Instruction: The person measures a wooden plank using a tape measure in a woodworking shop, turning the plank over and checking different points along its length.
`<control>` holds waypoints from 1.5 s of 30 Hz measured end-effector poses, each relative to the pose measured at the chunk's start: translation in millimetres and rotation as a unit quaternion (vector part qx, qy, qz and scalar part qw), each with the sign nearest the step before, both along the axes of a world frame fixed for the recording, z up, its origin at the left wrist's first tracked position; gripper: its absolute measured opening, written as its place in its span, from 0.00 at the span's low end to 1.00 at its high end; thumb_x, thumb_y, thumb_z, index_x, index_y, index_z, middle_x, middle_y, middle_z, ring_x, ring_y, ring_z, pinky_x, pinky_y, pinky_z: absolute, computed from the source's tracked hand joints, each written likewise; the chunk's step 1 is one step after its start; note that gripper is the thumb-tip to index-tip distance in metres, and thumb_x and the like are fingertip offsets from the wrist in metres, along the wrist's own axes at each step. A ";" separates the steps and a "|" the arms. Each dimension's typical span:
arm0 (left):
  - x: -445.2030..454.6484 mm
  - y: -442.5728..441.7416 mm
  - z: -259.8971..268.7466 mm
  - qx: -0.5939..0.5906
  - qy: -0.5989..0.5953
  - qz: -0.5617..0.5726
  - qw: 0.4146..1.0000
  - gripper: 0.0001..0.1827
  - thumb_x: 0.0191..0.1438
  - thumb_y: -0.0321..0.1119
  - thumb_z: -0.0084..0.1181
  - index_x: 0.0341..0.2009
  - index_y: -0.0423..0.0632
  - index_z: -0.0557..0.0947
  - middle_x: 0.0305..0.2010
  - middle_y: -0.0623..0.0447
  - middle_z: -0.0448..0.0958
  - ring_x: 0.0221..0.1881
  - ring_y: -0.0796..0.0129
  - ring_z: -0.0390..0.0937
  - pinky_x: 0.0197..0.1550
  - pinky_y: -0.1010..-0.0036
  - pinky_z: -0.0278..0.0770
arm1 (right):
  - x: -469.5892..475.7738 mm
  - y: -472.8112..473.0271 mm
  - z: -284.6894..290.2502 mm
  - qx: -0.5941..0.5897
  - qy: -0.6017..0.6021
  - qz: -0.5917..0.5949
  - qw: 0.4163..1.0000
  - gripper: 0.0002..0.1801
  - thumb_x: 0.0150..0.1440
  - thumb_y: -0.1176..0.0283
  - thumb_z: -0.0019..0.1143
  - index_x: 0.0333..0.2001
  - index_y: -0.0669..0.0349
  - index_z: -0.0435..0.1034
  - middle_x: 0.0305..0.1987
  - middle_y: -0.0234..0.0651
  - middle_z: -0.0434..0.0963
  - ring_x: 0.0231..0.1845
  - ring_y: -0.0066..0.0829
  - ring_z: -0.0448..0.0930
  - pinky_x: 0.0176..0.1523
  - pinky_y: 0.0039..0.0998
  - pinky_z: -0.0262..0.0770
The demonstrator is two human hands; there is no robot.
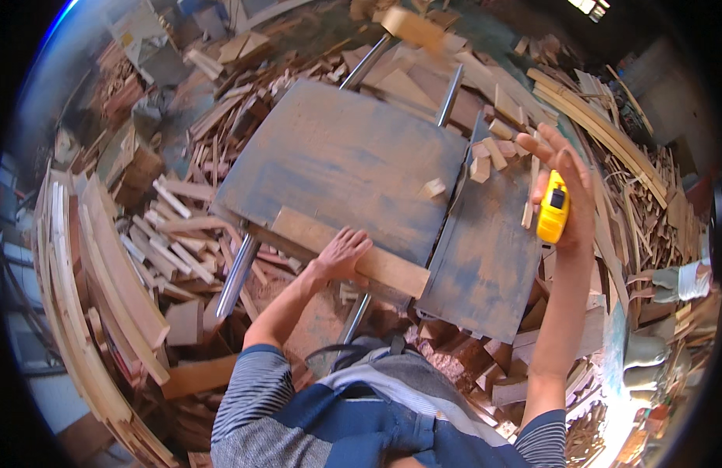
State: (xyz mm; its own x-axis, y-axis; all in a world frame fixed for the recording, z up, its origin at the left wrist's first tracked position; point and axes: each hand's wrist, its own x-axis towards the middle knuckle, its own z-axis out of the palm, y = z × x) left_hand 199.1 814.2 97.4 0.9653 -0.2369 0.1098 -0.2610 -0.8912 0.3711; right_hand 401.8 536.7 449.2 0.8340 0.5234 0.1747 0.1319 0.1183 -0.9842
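Note:
My left hand (pixel 344 256) lies over a flat wooden board (pixel 396 272) along the near edge of a dusty metal machine table (pixel 349 158). Its fingers reach across the board's top, and the thumb is at the near side. My right hand (pixel 574 187) is raised above the right-hand part of the table (pixel 484 251), holding a yellow tape measure (pixel 553 213) against the palm with its fingertips spread. No drawn-out blade is visible. A small wood block (pixel 434 188) sits near the dark slot between the two table parts, and several more offcuts (pixel 488 158) are grouped beyond it.
Chrome rails (pixel 238 275) project from the table's near and far sides. A blurred wooden block (pixel 416 29) appears by a far rail. Long boards (pixel 98 263) stand at left; scrap wood (pixel 174 251) heaps around the machine. Another person (pixel 677 281) is at far right.

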 end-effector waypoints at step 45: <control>36.8 -50.4 69.8 -0.815 -0.073 0.386 0.426 0.43 0.67 0.71 0.23 0.76 0.55 0.53 0.77 0.46 0.55 0.75 0.49 0.57 0.73 0.52 0.61 | -216.7 -141.9 -232.8 -0.051 0.457 -0.129 0.878 0.17 0.61 0.69 0.58 0.52 0.65 0.75 0.30 0.33 0.79 0.29 0.23 0.80 0.33 0.22 0.75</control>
